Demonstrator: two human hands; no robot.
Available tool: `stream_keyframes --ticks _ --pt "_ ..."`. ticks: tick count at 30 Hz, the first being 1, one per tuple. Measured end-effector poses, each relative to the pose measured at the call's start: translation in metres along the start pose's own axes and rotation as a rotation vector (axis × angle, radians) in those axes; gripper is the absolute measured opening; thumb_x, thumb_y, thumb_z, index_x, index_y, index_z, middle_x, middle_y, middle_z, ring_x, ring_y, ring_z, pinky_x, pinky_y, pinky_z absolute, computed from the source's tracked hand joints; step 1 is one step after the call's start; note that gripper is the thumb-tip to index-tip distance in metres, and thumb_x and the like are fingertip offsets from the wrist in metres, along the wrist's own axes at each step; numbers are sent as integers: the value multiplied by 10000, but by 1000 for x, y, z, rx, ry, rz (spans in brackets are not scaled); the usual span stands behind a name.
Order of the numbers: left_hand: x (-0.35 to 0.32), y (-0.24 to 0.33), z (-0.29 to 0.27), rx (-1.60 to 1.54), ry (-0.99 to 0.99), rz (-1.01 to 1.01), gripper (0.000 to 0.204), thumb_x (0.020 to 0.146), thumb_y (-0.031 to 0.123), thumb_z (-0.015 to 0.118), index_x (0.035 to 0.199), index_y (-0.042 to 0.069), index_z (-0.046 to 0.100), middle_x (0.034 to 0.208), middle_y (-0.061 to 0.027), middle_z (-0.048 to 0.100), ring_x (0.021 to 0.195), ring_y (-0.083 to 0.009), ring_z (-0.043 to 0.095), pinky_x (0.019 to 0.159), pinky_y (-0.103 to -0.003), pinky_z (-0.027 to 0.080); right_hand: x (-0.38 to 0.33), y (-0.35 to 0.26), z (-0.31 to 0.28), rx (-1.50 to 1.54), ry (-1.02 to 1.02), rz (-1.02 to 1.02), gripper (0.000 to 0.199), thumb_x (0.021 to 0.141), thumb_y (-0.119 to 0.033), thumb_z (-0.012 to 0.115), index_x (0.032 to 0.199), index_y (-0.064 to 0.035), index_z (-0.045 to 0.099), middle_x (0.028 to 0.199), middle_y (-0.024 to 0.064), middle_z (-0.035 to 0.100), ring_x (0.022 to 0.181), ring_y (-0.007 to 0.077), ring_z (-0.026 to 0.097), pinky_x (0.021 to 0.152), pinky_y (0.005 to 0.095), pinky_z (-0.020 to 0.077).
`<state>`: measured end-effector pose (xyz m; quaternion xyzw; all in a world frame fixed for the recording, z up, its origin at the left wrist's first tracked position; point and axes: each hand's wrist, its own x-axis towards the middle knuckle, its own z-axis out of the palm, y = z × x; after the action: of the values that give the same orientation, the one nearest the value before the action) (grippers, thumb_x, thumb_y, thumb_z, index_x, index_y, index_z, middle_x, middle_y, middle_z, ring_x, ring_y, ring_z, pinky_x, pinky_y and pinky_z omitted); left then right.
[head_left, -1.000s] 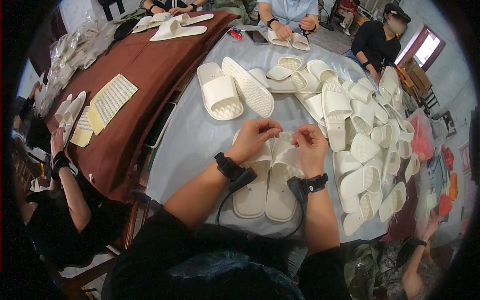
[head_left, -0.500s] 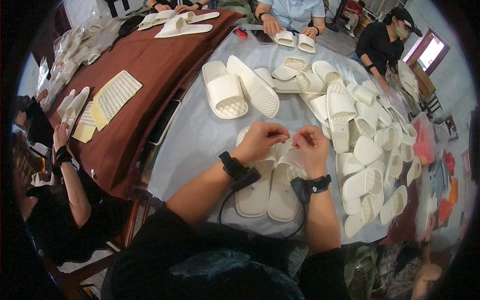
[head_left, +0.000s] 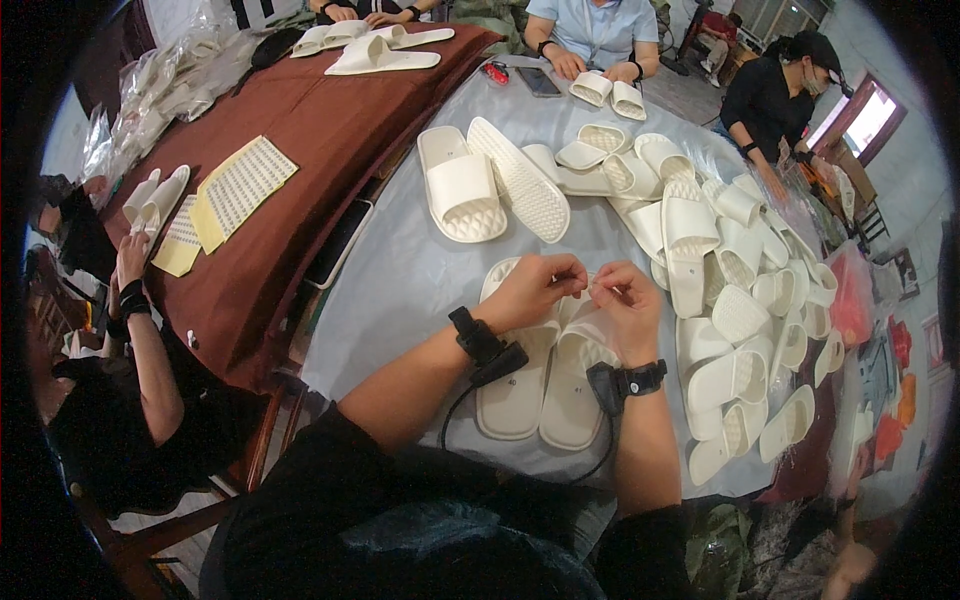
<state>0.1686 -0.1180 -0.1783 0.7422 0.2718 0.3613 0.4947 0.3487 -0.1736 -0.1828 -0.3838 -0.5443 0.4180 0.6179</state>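
A pair of white slide slippers (head_left: 516,395) lies side by side on the grey sheet in front of me, toes away from me. Over their straps, my left hand (head_left: 540,290) is closed in a pinch. My right hand (head_left: 628,308) pinches close beside it, the fingertips of both nearly meeting. Anything between the fingers is too small to make out. Both hands partly hide the slippers' front ends. Beyond them rests another pair, one slipper (head_left: 462,185) upright and its mate (head_left: 520,180) turned on its side, showing the patterned sole.
A heap of white slippers (head_left: 735,315) covers the right side of the grey-covered table (head_left: 375,300). A brown cloth table (head_left: 270,250) to the left bears yellow label sheets (head_left: 245,190) and slippers (head_left: 160,205). Co-workers sit around; one handles two slippers (head_left: 608,96) at the far edge.
The whole view has shifted slightly, so the scene sits a little lower and to the right. My hands remain pinched together over the same pair, fingertips barely moved.
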Motion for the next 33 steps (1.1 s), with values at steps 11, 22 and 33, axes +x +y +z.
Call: stream_keyframes --ticks 11,22,33 --pt "0 -1 2 -14 7 13 38 901 11 614 926 -17 616 765 -52 642 741 -108 611 692 -268 503 0 -1 0 59 -32 63 112 815 5 728 843 -35 627 935 21 598 814 89 562 733 211 448" --pt "-1 -4 2 -41 11 -1 63 900 16 624 952 -18 635 795 -63 673 753 -112 630 700 -273 511 0 -2 3 107 -40 88 111 828 10 723 864 -35 627 923 36 611 827 109 595 750 245 492" --pt "-1 -2 3 -79 10 -36 60 907 17 628 947 -24 647 820 -43 669 765 -96 605 720 -261 503 0 1 0 107 -34 74 124 823 -5 731 861 -33 616 934 34 603 829 113 588 758 249 485"
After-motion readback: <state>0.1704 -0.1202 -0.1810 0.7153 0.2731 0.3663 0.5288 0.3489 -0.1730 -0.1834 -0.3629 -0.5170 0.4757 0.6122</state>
